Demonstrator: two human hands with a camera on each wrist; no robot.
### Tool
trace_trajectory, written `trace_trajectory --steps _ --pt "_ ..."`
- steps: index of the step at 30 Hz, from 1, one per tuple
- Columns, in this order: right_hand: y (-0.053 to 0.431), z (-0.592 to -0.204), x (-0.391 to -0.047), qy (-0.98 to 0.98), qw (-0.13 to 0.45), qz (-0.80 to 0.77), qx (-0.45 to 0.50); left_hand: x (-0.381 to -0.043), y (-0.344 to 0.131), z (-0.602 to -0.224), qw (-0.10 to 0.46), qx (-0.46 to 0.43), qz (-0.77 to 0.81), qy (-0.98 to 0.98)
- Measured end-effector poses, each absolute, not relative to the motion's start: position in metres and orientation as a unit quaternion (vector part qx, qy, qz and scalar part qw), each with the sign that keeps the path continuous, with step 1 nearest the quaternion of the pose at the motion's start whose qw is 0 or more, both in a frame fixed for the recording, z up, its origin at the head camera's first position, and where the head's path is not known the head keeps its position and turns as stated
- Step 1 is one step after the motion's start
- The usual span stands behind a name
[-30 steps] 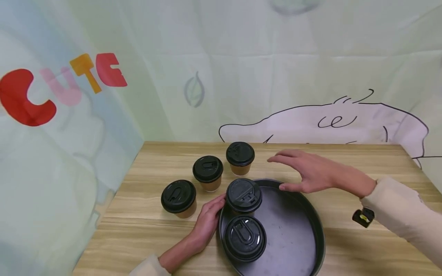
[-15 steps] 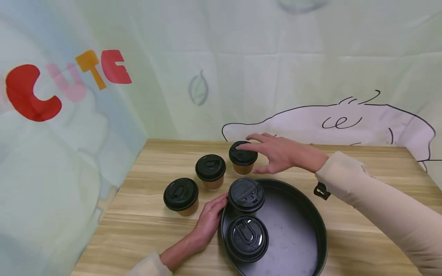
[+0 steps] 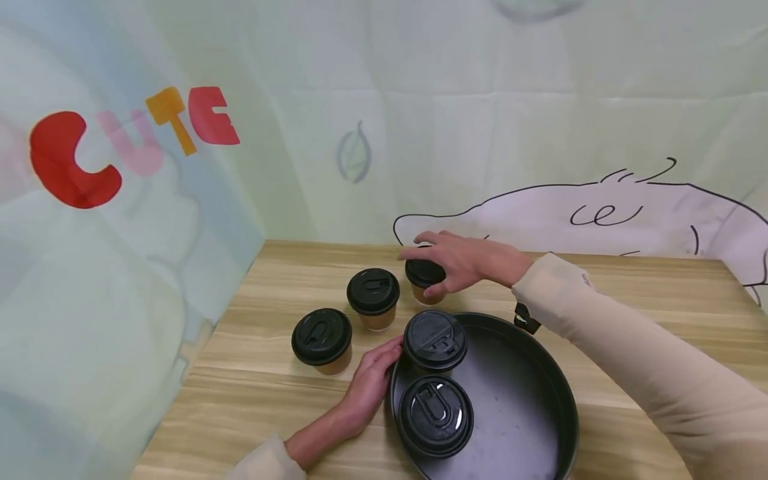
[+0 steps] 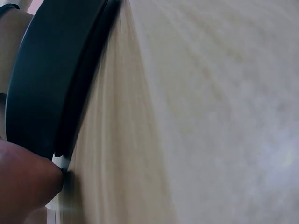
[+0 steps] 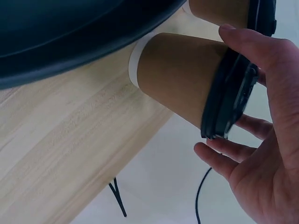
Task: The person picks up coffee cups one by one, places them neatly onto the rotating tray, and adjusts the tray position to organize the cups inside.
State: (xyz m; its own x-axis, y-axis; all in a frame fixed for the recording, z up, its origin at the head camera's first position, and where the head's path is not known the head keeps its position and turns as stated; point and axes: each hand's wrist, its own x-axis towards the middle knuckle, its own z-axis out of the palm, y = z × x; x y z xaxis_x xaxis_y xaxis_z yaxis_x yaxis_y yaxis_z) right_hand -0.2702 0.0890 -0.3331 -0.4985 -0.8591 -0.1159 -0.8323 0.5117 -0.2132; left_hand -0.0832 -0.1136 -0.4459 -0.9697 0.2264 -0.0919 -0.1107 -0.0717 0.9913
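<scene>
My left hand [image 3: 367, 390] rests along the outer left side of a round black tray [image 3: 567, 400], its fingers fairly straight against the wall. In the left wrist view a digit [image 4: 32, 179] touches the tray's lower edge. At the back, my right hand [image 3: 459, 260] is spread around the black lid of a brown paper coffee cup [image 3: 425, 293]. Seen from the right wrist, the thumb [image 5: 243, 42] lies on one side of that lid and the fingers on the other, with a gap before the palm. The cup stands upright on the table.
Two lidded coffee cups stand inside the tray at its left, a rear one [image 3: 435, 340] and a front one [image 3: 436, 417]. Two more, a middle cup [image 3: 373, 293] and a left cup [image 3: 323, 339], stand on the wooden table [image 3: 240, 393]. A printed curtain [image 3: 480, 133] hangs behind.
My right hand has moved left from over the tray's back edge to the rearmost cup and now surrounds its lid. The left hand stays at the tray; the head view has shifted slightly.
</scene>
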Motion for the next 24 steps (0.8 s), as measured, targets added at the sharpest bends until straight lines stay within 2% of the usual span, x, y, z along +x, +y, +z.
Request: trace_trajectory --steps 9,24 --pt "0.083 -0.343 -0.276 0.852 0.115 -0.116 -0.498 -0.083 -0.114 -0.445 0.118 0.047 0.728 0.674" --pt "0.081 -0.347 -0.275 0.863 0.143 -0.098 -0.475 -0.082 -0.115 -0.445 0.126 0.05 0.729 0.671"
